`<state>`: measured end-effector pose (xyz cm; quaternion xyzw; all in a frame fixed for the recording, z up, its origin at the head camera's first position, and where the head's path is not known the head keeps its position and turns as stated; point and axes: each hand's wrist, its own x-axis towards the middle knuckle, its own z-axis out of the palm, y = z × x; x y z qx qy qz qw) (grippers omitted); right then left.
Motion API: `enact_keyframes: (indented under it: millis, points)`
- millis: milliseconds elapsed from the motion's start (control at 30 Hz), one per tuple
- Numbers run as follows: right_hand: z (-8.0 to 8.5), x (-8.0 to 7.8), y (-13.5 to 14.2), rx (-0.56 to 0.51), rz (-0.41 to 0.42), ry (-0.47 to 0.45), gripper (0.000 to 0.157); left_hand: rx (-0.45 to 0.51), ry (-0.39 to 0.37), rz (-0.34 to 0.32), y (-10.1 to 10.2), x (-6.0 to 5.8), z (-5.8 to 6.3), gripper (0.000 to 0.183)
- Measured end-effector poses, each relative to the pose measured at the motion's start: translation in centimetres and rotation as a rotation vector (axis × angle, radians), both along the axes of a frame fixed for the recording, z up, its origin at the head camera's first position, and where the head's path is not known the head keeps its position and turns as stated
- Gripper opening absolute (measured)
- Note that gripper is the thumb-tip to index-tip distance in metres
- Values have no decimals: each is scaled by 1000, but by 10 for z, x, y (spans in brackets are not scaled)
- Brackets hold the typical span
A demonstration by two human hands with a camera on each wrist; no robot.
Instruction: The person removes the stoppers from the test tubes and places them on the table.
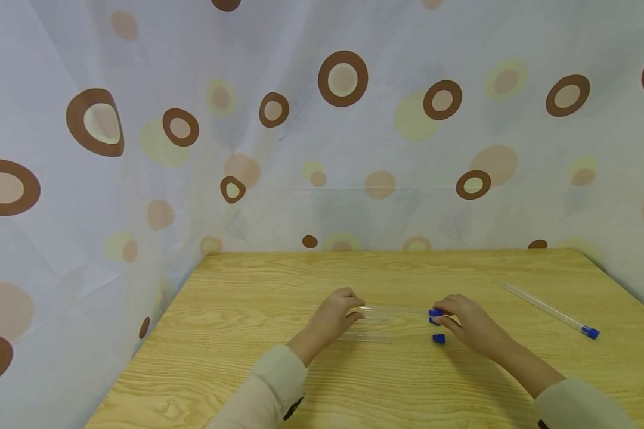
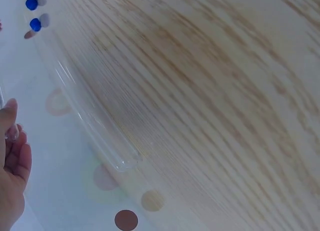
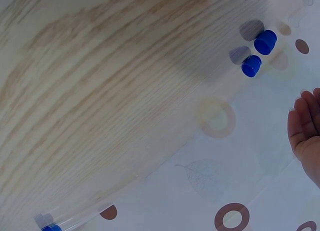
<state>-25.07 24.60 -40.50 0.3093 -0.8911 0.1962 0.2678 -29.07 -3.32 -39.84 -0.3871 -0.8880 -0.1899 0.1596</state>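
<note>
My left hand [image 1: 333, 316] pinches one end of a clear plastic tube [image 1: 394, 309], which stretches across toward my right hand. The fingers of my right hand [image 1: 474, 326] pinch a blue cap [image 1: 436, 311] at the tube's other end. Just below these lie two loose blue caps, a nearer one [image 1: 438, 338] and one [image 1: 434, 320] partly overlapped by the right hand. Another clear tube [image 1: 365, 337] lies on the table under the left hand, and the left wrist view shows a tube [image 2: 97, 118] with its rounded end. In the right wrist view the two loose caps [image 3: 265, 42] appear side by side.
A clear tube with a blue cap [image 1: 590, 332] on its near end lies slantwise at the right of the wooden table [image 1: 236, 357]. A patterned curtain [image 1: 386, 220] hangs along the table's back and both sides.
</note>
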Motion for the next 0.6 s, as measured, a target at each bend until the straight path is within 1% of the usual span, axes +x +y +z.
enact_keyframes:
  millis: [200,300,433,600]
  points:
    - [0,-1,-2,-3,3,-7,16,5,-7,-2,-2,0,0,23]
    - [0,0,-4,-8,10,-21,16,-4,2,7,-3,1,-1,23]
    - [0,-1,-7,-16,15,-22,16,-26,30,12,-5,1,-1,23]
    - [0,-1,-8,-8,11,-15,15,-56,59,10,-6,2,2,23]
